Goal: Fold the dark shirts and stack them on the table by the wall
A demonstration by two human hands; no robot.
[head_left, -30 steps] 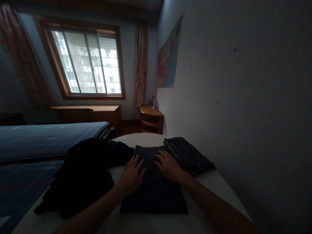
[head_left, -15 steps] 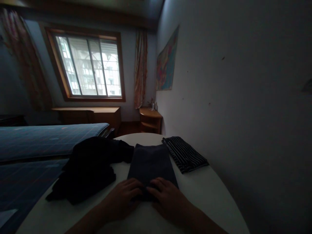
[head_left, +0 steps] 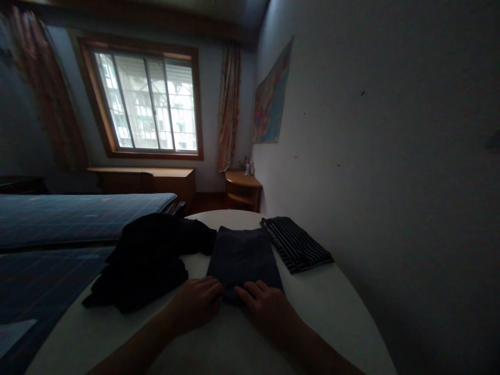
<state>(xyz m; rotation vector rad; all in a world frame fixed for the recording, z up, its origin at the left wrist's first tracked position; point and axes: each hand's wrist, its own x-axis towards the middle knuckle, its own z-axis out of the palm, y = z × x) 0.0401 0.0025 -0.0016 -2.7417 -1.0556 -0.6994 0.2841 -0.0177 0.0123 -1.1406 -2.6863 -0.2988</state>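
A dark blue-grey folded garment (head_left: 245,255) lies flat on the round white table (head_left: 332,317) in front of me; its exact kind cannot be made out. My left hand (head_left: 201,301) has its fingers curled on the garment's near left corner. At the near right part of the same edge, my right hand (head_left: 263,307) grips the cloth with bent fingers. The near edge looks turned up between both hands. To the left sits a crumpled black garment (head_left: 144,260), and to the right a folded black garment with white stripes (head_left: 297,245).
A bed with a blue checked cover (head_left: 86,213) stands left of the table. The bare wall (head_left: 390,208) runs close along the right. Beyond the table are a wooden desk (head_left: 167,174), a corner shelf (head_left: 242,180) and a window (head_left: 150,104).
Both hands have moved slightly away from me with the garment's near edge, which now lies farther up. The view has shifted a little. The black and striped garments stay in place on the table.
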